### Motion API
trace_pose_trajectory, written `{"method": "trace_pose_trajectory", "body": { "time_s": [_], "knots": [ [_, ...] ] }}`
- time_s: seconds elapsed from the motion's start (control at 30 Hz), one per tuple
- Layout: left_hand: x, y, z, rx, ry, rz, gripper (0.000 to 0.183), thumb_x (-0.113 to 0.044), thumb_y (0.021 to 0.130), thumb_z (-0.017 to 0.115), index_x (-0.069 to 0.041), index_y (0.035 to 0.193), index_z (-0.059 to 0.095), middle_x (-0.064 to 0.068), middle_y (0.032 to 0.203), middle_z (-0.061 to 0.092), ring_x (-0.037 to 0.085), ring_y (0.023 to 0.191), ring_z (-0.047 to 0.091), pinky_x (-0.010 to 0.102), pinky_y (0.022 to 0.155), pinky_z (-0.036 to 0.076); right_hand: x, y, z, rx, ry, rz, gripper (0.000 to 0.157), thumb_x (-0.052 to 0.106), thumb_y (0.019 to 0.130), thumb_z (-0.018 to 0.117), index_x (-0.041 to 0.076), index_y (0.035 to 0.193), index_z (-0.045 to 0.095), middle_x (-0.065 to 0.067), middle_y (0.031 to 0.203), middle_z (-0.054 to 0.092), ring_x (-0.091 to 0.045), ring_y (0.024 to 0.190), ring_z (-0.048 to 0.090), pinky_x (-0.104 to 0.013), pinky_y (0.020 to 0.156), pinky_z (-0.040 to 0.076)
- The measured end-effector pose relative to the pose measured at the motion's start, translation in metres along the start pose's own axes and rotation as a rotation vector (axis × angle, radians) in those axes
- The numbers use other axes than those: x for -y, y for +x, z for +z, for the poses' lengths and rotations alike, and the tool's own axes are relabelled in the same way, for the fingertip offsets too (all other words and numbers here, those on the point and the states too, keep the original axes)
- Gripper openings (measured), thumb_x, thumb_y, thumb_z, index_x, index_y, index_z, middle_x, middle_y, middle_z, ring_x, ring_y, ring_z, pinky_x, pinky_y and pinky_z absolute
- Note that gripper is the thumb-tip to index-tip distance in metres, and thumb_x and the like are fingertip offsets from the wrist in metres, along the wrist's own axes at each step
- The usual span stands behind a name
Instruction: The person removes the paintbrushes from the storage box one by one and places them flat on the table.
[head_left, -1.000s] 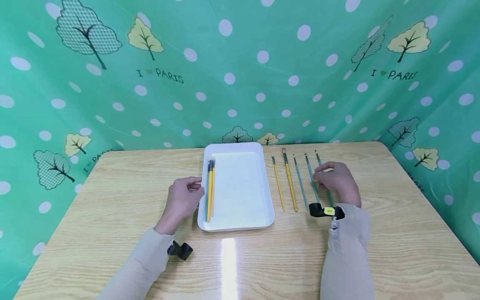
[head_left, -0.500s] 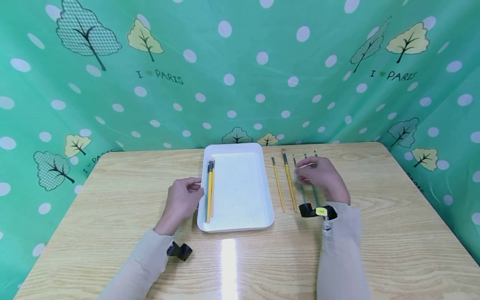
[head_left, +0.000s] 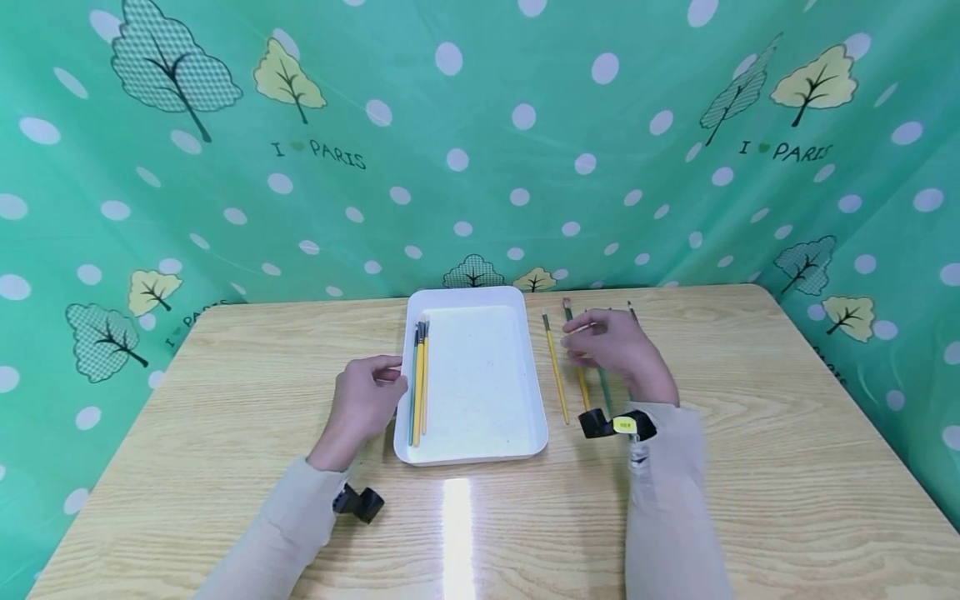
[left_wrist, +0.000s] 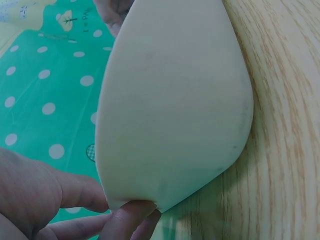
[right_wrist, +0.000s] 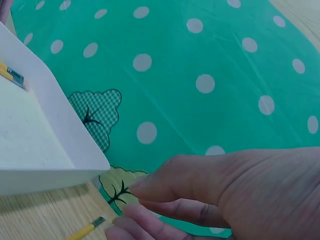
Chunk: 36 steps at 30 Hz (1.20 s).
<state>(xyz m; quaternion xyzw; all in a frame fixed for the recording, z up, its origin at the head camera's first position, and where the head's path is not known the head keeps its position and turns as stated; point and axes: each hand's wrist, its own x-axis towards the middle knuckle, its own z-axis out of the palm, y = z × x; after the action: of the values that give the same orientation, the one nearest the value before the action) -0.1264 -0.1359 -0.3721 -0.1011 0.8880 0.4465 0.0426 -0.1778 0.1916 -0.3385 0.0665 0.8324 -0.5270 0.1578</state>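
My left hand (head_left: 363,400) grips the left wall of a white tray (head_left: 480,457), and the left wrist view shows thumb and fingers pinching the tray (left_wrist: 175,110) at its rim. Inside, along that wall, lie a teal paintbrush (head_left: 412,408) and yellow-handled paintbrushes (head_left: 417,408). Over the row of brushes right of the tray hovers my right hand (head_left: 618,350), fingers loosely bent and nothing visible between them. It partly covers a thick yellow paintbrush (head_left: 582,387) and teal paintbrushes (head_left: 604,392). A thin yellow paintbrush (head_left: 557,371) lies uncovered between hand and tray.
A light wooden table (head_left: 247,400) carries everything. Behind it hangs a green dotted cloth (head_left: 420,108), close to the tray's far edge. A bright light reflection shows on the table in front of the tray.
My right hand has moved left, from above the rightmost teal paintbrushes to above the thick yellow one. The left hand and the tray have stayed in place.
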Motion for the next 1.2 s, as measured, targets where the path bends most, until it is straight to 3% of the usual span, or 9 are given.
{"method": "trace_pose_trajectory", "body": {
  "time_s": [0.2, 0.47, 0.77, 1.2],
  "knots": [
    [0.000, 0.000, 0.000, 0.001, -0.011, 0.000, 0.039, -0.011, 0.098, 0.060, 0.000, 0.135, 0.063, 0.020, 0.117, 0.067, 0.028, 0.099, 0.068, 0.027, 0.067, 0.063, 0.005, 0.003, 0.010, 0.044, 0.046, -0.005, 0.038, 0.011, 0.094, 0.068, 0.001, 0.130, 0.062, -0.015, 0.116, 0.066, -0.029, 0.103, 0.071, -0.042, 0.096, 0.061],
    [0.000, 0.000, 0.000, 0.007, -0.025, -0.002, 0.037, -0.010, 0.098, 0.059, 0.001, 0.133, 0.064, 0.021, 0.115, 0.067, 0.025, 0.095, 0.068, 0.026, 0.066, 0.062, 0.015, 0.001, 0.025, 0.106, 0.109, -0.044, 0.036, 0.005, 0.095, 0.068, -0.004, 0.129, 0.061, -0.016, 0.113, 0.066, -0.027, 0.099, 0.070, -0.045, 0.096, 0.061],
    [-0.001, 0.000, 0.000, 0.008, -0.024, -0.016, 0.038, -0.011, 0.098, 0.060, 0.000, 0.134, 0.064, 0.020, 0.116, 0.066, 0.025, 0.095, 0.068, 0.026, 0.066, 0.062, 0.021, 0.003, 0.041, 0.146, 0.121, -0.066, 0.038, 0.004, 0.095, 0.068, -0.006, 0.130, 0.059, -0.018, 0.111, 0.068, -0.041, 0.107, 0.070, -0.042, 0.091, 0.063],
    [0.000, 0.001, 0.000, 0.005, -0.017, -0.007, 0.038, -0.011, 0.098, 0.060, 0.000, 0.134, 0.064, 0.020, 0.116, 0.067, 0.026, 0.096, 0.067, 0.026, 0.067, 0.062, 0.029, 0.005, 0.072, 0.153, 0.060, -0.060, 0.035, 0.007, 0.091, 0.074, -0.001, 0.124, 0.065, -0.016, 0.107, 0.068, -0.030, 0.095, 0.073, -0.037, 0.084, 0.065]
  ]
}}
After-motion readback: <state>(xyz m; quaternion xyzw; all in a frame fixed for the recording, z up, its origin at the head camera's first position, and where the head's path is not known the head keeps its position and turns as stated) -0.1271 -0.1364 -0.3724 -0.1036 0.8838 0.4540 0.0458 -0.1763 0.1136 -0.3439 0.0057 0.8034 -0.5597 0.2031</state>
